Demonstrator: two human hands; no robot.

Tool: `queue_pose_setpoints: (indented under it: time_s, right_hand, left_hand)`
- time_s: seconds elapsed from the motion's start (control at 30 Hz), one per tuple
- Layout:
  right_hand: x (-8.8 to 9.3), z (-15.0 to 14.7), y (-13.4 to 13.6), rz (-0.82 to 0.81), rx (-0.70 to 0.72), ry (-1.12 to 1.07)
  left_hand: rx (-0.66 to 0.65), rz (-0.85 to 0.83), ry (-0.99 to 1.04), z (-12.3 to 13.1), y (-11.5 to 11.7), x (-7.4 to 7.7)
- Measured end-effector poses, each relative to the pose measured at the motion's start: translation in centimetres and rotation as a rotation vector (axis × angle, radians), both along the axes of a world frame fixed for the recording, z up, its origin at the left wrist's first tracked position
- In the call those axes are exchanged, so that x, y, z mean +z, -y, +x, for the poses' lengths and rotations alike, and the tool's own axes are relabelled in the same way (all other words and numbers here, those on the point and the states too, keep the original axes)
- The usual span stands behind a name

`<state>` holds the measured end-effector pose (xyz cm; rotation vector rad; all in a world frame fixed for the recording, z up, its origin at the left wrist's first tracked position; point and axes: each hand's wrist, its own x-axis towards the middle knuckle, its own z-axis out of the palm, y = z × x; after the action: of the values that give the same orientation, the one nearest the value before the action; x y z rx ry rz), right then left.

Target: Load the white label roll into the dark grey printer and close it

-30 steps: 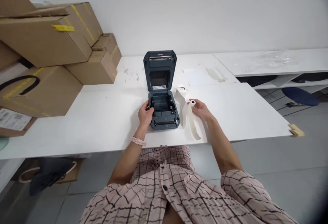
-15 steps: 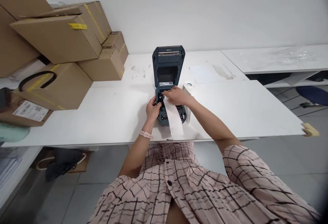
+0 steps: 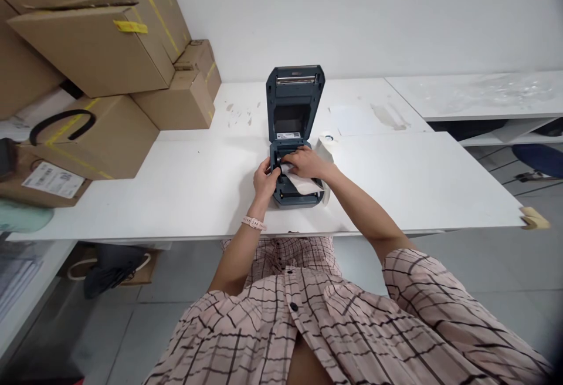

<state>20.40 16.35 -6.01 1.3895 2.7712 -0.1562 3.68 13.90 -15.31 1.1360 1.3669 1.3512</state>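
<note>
A dark blue-grey printer (image 3: pixel 295 200) stands on the white table with its lid (image 3: pixel 294 91) raised. Inside its bay lies a white paper roll, mostly hidden by my fingers, with a loose strip (image 3: pixel 304 184) trailing to the right. My left hand (image 3: pixel 265 181) grips the printer's left side, thumb over the inner edge. Over the bay, my right hand (image 3: pixel 305 163) is closed on the paper roll from above. Another white roll (image 3: pixel 326 141) sits just right of the printer, partly behind my right wrist.
Cardboard boxes (image 3: pixel 101 50) are stacked at the left, one with a black strap (image 3: pixel 64 121). The white table (image 3: pixel 197 209) ends in front of my body. Clear plastic (image 3: pixel 497 94) lies on a table at the back right.
The loose paper strip, which hung straight over the printer's front, is now folded up and to the right. My hands remain at the bay. The view has shifted slightly.
</note>
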Motion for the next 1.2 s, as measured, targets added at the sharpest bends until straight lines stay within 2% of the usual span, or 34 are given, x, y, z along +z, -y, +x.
queue_pose_setpoints:
  time_s: [0.1,0.2,0.3,0.4,0.5,0.6,0.83,1.2]
  right_hand:
    - [0.3,2.4,3.5,0.024,-0.032,-0.279]
    - [-0.3,4.6,8.6,0.005,-0.036,-0.554]
    - [-2.0,4.8,13.1,-0.010,0.011,-0.582]
    - [-3.7,3.4,15.4,0.057,0.017,-0.466]
    - [-4.5,1.9,15.9,0.161,-0.070,-0.405]
    - [-4.4,1.3,15.5,0.203,-0.132,-0.433]
    - [-5.2,1.8,15.2,0.203,-0.110,-0.492]
    - [-5.7,1.9,15.6,0.201,-0.096,-0.499]
  left_hand:
    - [-0.019,0.003,0.015,-0.1,0.4,0.4]
    - [-0.031,-0.005,0.028,-0.1,0.9,0.9]
    - [-0.021,-0.018,0.047,0.0,1.0,1.1]
    - [-0.012,-0.021,0.083,0.1,0.9,1.0]
    - [-0.022,-0.031,0.103,0.1,0.7,0.7]
    - [-0.030,-0.046,0.113,0.1,0.7,0.8]
    - [-0.085,-0.093,0.184,0.1,0.7,1.1]
    - [-0.090,-0.103,0.196,0.0,0.8,1.2]
